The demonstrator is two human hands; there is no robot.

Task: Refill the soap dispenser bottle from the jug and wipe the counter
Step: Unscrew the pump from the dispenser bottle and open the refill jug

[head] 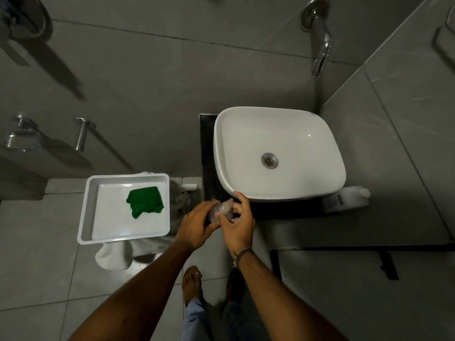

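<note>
A clear soap dispenser bottle [216, 212] with a pale pump head stands at the front left corner of the dark counter [208, 153], just in front of the white basin [278, 153]. My left hand [197, 223] wraps the bottle's body from the left. My right hand [237, 222] is closed on the pump head from the right. A white jug [349, 198] lies on the counter to the right of the basin, partly hidden under its rim. A folded green cloth [145, 201] rests in a white tray [86, 207] to the left.
The tray sits on a white cloth-covered stand over the tiled floor. A chrome tap [320, 57] juts from the wall above the basin. More chrome fittings [81, 134] hang on the left wall. My feet are on the floor below the counter.
</note>
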